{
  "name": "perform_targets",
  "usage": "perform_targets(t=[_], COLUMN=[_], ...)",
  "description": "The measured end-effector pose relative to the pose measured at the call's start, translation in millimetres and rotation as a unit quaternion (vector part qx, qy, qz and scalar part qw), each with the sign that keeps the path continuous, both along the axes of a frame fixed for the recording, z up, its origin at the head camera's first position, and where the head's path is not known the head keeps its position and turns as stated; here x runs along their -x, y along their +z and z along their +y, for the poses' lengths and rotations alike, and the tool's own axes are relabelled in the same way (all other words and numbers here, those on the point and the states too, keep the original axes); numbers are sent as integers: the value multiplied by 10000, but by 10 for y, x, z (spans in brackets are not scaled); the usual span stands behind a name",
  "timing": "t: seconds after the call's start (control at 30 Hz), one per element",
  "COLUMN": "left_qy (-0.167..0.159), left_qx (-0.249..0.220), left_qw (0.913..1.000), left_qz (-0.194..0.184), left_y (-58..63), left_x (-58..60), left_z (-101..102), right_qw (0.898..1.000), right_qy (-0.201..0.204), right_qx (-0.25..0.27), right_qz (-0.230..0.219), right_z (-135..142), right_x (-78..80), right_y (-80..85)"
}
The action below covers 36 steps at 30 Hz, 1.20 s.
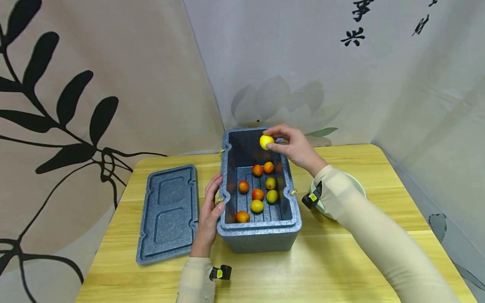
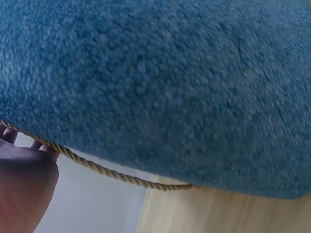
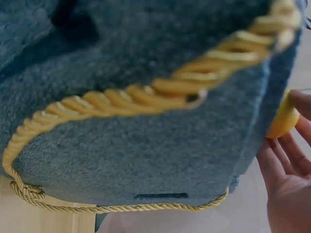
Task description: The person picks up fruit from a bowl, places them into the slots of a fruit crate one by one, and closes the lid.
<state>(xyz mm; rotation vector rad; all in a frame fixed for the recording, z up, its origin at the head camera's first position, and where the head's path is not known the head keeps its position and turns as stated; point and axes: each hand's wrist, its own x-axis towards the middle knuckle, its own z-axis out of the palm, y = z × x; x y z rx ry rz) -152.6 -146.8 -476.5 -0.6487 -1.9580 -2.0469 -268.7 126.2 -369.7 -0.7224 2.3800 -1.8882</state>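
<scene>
Between the thumb and fingers of my right hand (image 1: 295,147) is a yellow lemon (image 1: 266,142), held above the far end of a blue-grey foam box (image 1: 260,227). In the right wrist view the lemon (image 3: 284,119) shows beside the box's upper edge. Inside the box lie several orange-red fruits (image 1: 257,194) and several yellow to yellow-green ones (image 1: 257,206), spread over the ribbed floor. My left hand (image 1: 210,210) rests along the box's left side, its thumb at the rim. A twisted rope (image 2: 112,174) runs past the left fingers in the left wrist view.
The box's lid (image 1: 168,214) lies flat on the wooden table (image 1: 257,277), left of the box. To the right stands a pale green bowl (image 1: 359,185), partly hidden under my right forearm. A golden rope (image 3: 121,102) loops along the box's right side. Printed cloth hangs behind.
</scene>
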Motion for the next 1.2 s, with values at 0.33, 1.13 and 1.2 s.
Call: perform_targets(t=[0.33,1.13,1.2], left_qy=[22,55,70], left_qx=[-51,-56,-49], left_qw=[10000,9998,9997], left_qz=[-2,-193,-212], left_y=[23,13,24], left_x=[-10,-16,-15], left_z=[24,20,26], right_qw=[9995,9982,9976], right_qy=[113,-474,-551], right_qx=[-198,102,149], right_qz=[223,347,402], right_z=[-58,409,467], right_x=[-67,-287,-251], right_y=[56,79,24])
